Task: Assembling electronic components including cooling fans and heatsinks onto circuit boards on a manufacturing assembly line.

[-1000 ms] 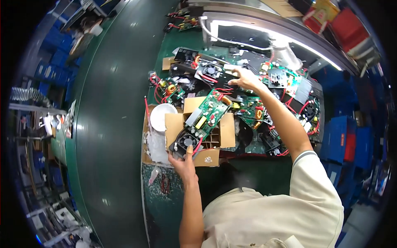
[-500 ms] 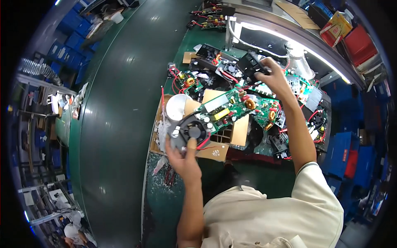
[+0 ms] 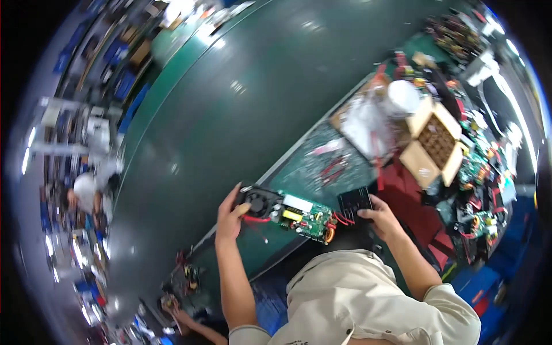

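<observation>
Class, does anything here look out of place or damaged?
Yes: thin red wires lie loose on the green bench top, outside any box, which looks untidy. The circuit board in the left hand shows no obvious damage, though blur hides detail.

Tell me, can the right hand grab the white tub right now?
Probably not: the right hand is holding a black panel, and the white tub looks too far off, beside the open cardboard box.

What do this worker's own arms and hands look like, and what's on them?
The left hand and right hand wear no gloves. The forearms are uncovered, with nothing visible around the wrists. Short, loose cream sleeves have a thin darker edge.
</observation>
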{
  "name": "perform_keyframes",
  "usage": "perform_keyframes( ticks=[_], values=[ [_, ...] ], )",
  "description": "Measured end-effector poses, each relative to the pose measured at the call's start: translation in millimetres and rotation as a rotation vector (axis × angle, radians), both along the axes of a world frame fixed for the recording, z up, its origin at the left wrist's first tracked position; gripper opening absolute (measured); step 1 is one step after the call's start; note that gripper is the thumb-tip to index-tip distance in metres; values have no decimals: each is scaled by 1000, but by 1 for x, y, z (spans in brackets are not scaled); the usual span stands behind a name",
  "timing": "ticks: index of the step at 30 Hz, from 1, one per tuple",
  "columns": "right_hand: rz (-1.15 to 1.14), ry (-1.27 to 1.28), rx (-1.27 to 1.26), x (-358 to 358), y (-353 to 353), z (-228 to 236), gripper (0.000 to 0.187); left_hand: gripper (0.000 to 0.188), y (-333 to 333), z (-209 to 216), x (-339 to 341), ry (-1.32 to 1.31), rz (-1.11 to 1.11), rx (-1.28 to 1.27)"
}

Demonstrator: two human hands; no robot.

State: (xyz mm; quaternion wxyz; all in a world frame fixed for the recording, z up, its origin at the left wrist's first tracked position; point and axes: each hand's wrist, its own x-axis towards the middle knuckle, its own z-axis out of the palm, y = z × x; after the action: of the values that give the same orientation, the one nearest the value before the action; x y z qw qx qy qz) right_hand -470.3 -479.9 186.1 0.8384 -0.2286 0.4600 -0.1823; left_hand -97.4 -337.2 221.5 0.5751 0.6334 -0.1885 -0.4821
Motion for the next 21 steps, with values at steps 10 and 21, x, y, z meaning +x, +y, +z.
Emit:
perform_keyframes(
  ticks=[10, 21],
  values=[
    [270, 35, -48, 79, 137, -116, 55, 67, 115, -124, 115, -57, -182, 77],
    [1278, 554, -965, 121, 44, -78, 36, 50, 176, -170, 65, -538, 320, 126]
  ],
)
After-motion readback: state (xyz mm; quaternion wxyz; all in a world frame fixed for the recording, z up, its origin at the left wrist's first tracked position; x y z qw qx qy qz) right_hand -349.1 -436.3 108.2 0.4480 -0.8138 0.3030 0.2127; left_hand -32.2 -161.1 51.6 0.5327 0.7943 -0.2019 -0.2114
